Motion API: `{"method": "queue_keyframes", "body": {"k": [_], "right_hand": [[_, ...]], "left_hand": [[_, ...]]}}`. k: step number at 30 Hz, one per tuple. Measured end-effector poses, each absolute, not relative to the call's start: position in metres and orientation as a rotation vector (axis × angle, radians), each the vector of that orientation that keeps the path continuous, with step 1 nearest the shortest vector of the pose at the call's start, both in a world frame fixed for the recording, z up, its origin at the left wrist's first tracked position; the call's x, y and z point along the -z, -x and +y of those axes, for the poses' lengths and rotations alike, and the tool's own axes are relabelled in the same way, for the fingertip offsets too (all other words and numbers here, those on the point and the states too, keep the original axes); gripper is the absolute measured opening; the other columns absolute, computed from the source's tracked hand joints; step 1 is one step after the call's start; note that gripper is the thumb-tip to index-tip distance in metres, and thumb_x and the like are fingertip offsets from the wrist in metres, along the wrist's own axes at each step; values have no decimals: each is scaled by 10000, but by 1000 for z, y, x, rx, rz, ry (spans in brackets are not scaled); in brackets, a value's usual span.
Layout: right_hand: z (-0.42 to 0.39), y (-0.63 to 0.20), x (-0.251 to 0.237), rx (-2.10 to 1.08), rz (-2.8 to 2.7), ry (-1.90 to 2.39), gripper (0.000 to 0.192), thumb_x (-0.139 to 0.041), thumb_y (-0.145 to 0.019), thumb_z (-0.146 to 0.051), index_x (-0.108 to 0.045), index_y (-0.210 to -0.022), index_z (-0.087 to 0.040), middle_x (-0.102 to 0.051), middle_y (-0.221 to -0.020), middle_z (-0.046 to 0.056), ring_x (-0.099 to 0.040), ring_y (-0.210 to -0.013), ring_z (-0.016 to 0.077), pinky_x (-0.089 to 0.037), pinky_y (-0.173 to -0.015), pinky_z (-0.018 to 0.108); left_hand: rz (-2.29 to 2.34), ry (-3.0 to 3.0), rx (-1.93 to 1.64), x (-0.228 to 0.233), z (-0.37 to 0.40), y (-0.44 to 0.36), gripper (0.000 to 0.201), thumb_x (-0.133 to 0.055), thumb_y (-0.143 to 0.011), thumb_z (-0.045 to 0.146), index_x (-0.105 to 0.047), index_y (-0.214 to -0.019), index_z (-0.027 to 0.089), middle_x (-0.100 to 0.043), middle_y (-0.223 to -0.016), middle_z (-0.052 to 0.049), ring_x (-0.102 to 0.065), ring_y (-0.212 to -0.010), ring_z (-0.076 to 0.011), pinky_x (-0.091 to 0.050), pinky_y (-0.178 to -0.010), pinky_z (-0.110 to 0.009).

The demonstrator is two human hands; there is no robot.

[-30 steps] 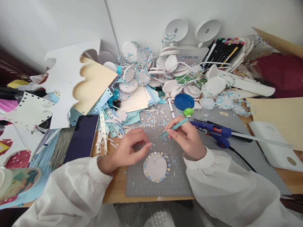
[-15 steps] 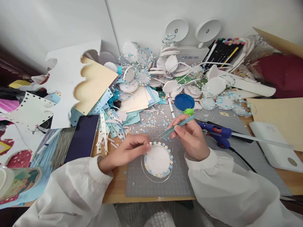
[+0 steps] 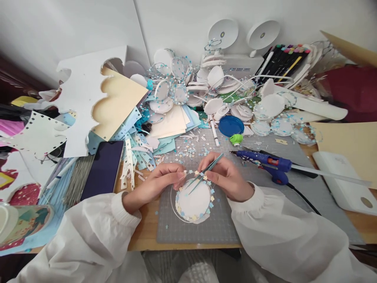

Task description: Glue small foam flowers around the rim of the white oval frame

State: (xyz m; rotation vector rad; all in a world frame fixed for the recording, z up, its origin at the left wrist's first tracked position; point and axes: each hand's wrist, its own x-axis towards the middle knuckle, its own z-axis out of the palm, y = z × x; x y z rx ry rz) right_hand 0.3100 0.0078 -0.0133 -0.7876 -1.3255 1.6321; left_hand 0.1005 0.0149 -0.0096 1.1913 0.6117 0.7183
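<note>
Two hands are meeting at the middle of the frame over a white paper disc (image 3: 193, 201) lying on the grey cutting mat (image 3: 226, 228). Left of centre, the left hand (image 3: 160, 184) is pinching the disc's upper rim, fingers closed on it. Right of it, the right hand (image 3: 226, 179) is gripping teal tweezers (image 3: 203, 175), their tips touching the star-dotted rim. Judging by this, a tiny star is being seated; the next move likely calls for steady, light pressure. Farther right, a blue glue gun (image 3: 266, 163) is lying idle.
</note>
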Motion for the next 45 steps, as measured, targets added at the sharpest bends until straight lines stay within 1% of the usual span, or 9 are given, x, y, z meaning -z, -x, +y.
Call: {"method": "queue_keyframes", "body": {"k": [4, 7, 11, 16, 20, 25, 32, 40, 45], "right_hand": [[8, -310, 14, -1623, -1359, 790, 256, -683, -786, -437, -568, -820, -211, -612, -779, 31, -578, -715, 159, -454, -602, 292], [8, -309, 15, -1644, -1347, 771, 253, -692, -782, -426, -573, -822, -206, -626, -780, 33, -589, -716, 157, -460, -610, 290], [9, -308, 18, -1727, -1311, 746, 224, -711, -777, -377, -585, -827, -199, -637, -759, 23, -591, -689, 140, -459, -613, 276], [8, -306, 19, -1800, -1281, 806, 265, -751, -735, -377, -573, -806, -193, -608, -698, -4, -578, -639, 126, -445, -595, 265], [8, -305, 16, -1745, -1306, 876, 291, -759, -716, -406, -576, -789, -191, -586, -685, -6, -568, -640, 130, -422, -564, 255], [7, -306, 14, -1647, -1338, 938, 308, -749, -713, -447, -583, -766, -193, -574, -671, -5, -504, -576, 112, -399, -527, 254], [7, -307, 16, -1505, -1390, 935, 265, -699, -768, -440, -588, -777, -199, -586, -711, 13, -529, -610, 126, -422, -538, 265], [5, -305, 13, -1476, -1450, 910, 205, -692, -786, -380, -596, -781, -199, -562, -718, 5, -529, -599, 116, -446, -544, 264], [5, -303, 13, -1465, -1502, 901, 223, -678, -794, -401, -585, -770, -200, -557, -701, 4, -521, -591, 117, -456, -539, 266]], "left_hand": [[618, -1091, -723, 10, 15, -102, 387, -574, -865, 353, -506, -547, 143, -471, -560, 1, -447, -570, -117, -342, -594, -271], [620, -1046, -730, 10, 14, -103, 386, -595, -848, 362, -517, -541, 141, -486, -548, -3, -453, -562, -117, -349, -583, -270], [584, -1028, -722, 13, 15, -103, 366, -577, -870, 327, -529, -560, 139, -492, -556, -4, -465, -562, -117, -365, -576, -269], [574, -1014, -723, 14, 15, -103, 347, -556, -889, 296, -527, -583, 135, -496, -582, -6, -476, -571, -117, -366, -577, -269], [573, -1015, -709, 12, 14, -103, 342, -566, -883, 297, -520, -585, 135, -491, -584, -5, -475, -578, -119, -363, -592, -274], [572, -1023, -690, 11, 14, -103, 346, -563, -883, 296, -517, -580, 135, -479, -584, -5, -467, -578, -118, -360, -596, -277], [589, -980, -682, 12, 15, -104, 352, -602, -847, 338, -496, -569, 150, -453, -560, 2, -442, -555, -119, -360, -567, -273], [580, -1007, -671, 11, 15, -103, 338, -562, -881, 287, -513, -580, 141, -470, -576, -4, -452, -567, -117, -354, -582, -279], [597, -981, -654, 11, 15, -104, 345, -586, -861, 326, -502, -578, 147, -458, -565, 2, -446, -563, -120, -361, -575, -281]]}}
